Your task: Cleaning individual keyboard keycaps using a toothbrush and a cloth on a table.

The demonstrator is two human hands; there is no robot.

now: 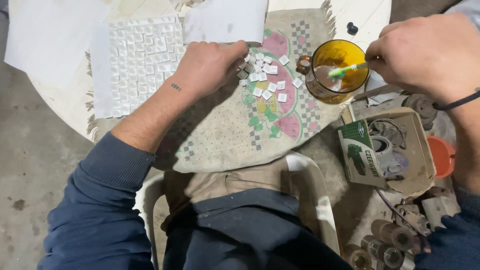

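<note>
Glossy amber glass mug point(340, 70), matt woven cloth point(235, 135), smooth white tiles point(265, 80), plastic toothbrush point(347, 69)

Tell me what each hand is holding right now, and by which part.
The right hand holds a green toothbrush by its handle end, bristles over the amber glass mug. The left hand rests on loose white tiles; whether it grips one cannot be told.

- Left hand point(207, 67) is resting among loose white tiles point(265, 80), blocking the cloth's point(225, 135) upper middle.
- Lower cloth is lying open, passable.
- Amber mug point(336, 70) is standing just right of the tiles, with the right hand point(430, 50) hovering beside it.
- Cluttered box point(400, 150) is crowding the right side.
- Tile sheet point(140, 60) is filling the upper left.
</note>
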